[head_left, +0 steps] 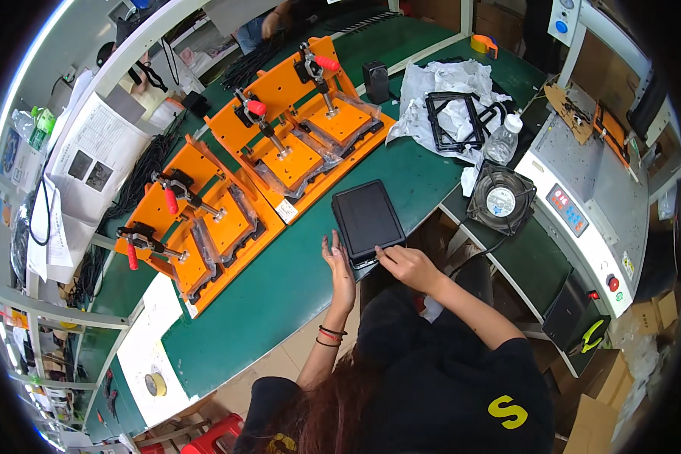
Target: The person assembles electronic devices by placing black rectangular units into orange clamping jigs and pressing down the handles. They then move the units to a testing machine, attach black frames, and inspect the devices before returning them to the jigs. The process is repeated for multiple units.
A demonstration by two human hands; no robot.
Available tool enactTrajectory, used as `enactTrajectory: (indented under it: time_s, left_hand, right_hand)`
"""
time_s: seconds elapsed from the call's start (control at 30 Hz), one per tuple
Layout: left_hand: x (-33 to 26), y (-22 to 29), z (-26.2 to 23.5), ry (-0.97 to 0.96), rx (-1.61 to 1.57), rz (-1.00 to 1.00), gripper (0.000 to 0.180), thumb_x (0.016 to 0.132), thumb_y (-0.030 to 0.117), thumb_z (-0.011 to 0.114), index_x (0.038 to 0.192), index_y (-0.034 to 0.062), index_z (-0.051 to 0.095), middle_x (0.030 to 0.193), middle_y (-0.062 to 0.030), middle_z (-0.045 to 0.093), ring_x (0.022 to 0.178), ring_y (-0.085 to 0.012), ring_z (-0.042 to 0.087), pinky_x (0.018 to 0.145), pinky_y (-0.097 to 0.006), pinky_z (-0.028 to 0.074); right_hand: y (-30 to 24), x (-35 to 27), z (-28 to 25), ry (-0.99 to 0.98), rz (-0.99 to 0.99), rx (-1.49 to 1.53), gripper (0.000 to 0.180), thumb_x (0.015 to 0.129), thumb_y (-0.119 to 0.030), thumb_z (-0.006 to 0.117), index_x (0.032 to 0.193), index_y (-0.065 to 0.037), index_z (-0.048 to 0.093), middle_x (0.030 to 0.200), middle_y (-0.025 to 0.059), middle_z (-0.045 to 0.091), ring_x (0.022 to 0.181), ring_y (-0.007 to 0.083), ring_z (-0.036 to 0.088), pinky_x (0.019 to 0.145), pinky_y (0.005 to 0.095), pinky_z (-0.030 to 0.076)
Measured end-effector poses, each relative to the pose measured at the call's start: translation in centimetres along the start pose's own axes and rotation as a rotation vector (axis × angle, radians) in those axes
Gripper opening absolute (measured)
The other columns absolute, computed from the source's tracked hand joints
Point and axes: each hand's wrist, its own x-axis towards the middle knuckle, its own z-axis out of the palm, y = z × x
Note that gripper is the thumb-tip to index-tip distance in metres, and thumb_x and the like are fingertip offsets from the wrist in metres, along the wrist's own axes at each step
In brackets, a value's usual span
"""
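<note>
Green table [280, 291], clear bottle [501, 144] far right! Right hand [408, 266] pinches the black device [368, 216] by its near edge, left hand [340, 274] open alongside.

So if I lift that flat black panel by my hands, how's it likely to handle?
The flat black panel is probably stiff, since its outline shows no bend. Its smooth-looking face may be slippery, though the rim near the right hand could offer grip. Being slab-shaped, it seems unlikely to roll.
</note>
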Motion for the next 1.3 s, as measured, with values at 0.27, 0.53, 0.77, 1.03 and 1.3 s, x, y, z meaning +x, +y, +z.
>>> enactTrajectory:
  time_s: [0.27, 0.53, 0.77, 1.03, 1.3]
  left_hand:
    - [-0.3, 2.4, 2.1, 0.100, 0.377, 0.002, 0.059, 0.103, 0.040, 0.023, 0.144, -0.0017, 0.025, 0.150, -0.0208, 0.015, 0.141, -0.0291, 0.013, 0.114, -0.041, 0.012]
    - [0.3, 0.8, 3.1, 0.203, 0.158, 0.142, 0.050, 0.103, 0.028, 0.032, 0.138, -0.0028, 0.015, 0.146, -0.0222, 0.029, 0.138, -0.0270, 0.024, 0.114, -0.041, 0.014]
    - [-0.2, -0.7, 3.3, 0.208, -0.076, 0.291, 0.051, 0.101, 0.031, 0.038, 0.138, 0.0033, 0.017, 0.141, -0.0280, 0.030, 0.136, -0.0320, 0.029, 0.114, -0.043, 0.016]
    - [-0.1, -0.5, 3.9, 0.272, 0.020, 0.248, 0.046, 0.102, 0.030, 0.036, 0.134, 0.0023, 0.020, 0.137, -0.0278, 0.035, 0.132, -0.0302, 0.033, 0.113, -0.041, 0.019]
    - [3.7, -0.1, 3.9, 0.341, 0.204, 0.218, 0.045, 0.103, 0.034, 0.033, 0.132, -0.0002, 0.023, 0.135, -0.0274, 0.037, 0.130, -0.0289, 0.035, 0.113, -0.039, 0.021]
  right_hand:
    - [4.1, 3.3, 2.7, 0.242, 0.816, 0.445, 0.042, 0.095, -0.022, 0.050, 0.129, 0.003, 0.045, 0.109, 0.0219, 0.056, 0.105, 0.0324, 0.055, 0.092, 0.0367, 0.043]
    - [3.1, 4.4, 5.3, 0.313, 1.077, 0.944, 0.062, 0.100, -0.034, 0.042, 0.145, 0.001, 0.019, 0.139, 0.0306, 0.038, 0.130, 0.0350, 0.041, 0.107, 0.0382, 0.031]
    - [2.4, 4.7, 2.8, 0.319, 1.083, 1.027, 0.060, 0.101, -0.034, 0.040, 0.145, 0.002, 0.021, 0.142, 0.0297, 0.036, 0.133, 0.0339, 0.038, 0.108, 0.0368, 0.030]
    - [2.1, 4.2, 2.8, 0.215, 1.131, 0.921, 0.064, 0.099, -0.038, 0.042, 0.142, 0.007, 0.025, 0.144, 0.0291, 0.032, 0.137, 0.0335, 0.031, 0.111, 0.0360, 0.024]
    - [5.5, 6.3, 5.3, 0.298, 1.067, 1.097, 0.065, 0.098, -0.037, 0.047, 0.143, 0.004, 0.025, 0.139, 0.0269, 0.040, 0.129, 0.0308, 0.042, 0.107, 0.0344, 0.030]
